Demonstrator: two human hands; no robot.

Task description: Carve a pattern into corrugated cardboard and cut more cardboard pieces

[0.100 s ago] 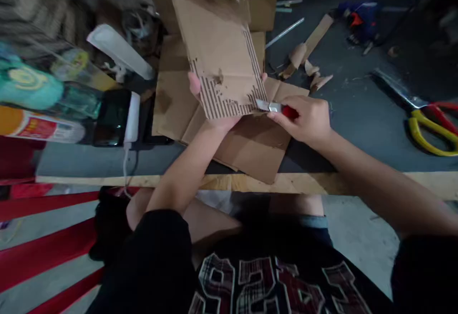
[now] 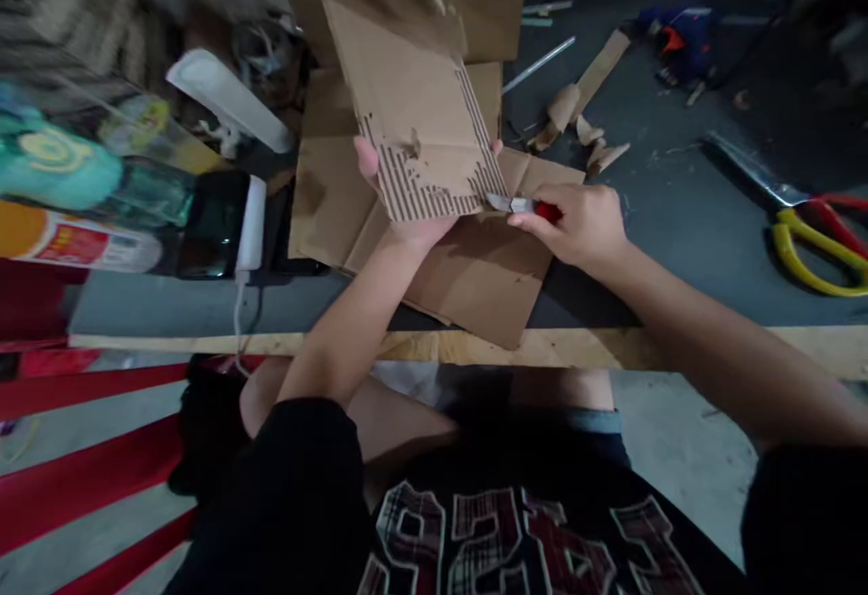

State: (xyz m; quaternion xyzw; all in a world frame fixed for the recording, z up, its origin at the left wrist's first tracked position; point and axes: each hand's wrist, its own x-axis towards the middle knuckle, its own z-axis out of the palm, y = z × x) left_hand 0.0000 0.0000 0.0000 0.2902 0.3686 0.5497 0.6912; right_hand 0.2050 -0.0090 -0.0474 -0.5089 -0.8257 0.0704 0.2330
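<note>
The striped cardboard piece point(image 2: 413, 80) has shifted very slightly leftward. Nearest, the left hand point(image 2: 421, 231) supports it from below, fingers grasping both its side edges. The right hand point(image 2: 584, 226) has its fingers closed around the cutter knife point(image 2: 522, 204), whose blade is at this piece's near right corner. Left of the piece lie an orange bottle point(image 2: 81, 238) and a green bottle point(image 2: 153, 190); their contents I cannot tell. Right of it are scissors point(image 2: 792, 238) and, farther, torn scraps point(image 2: 603, 157).
</note>
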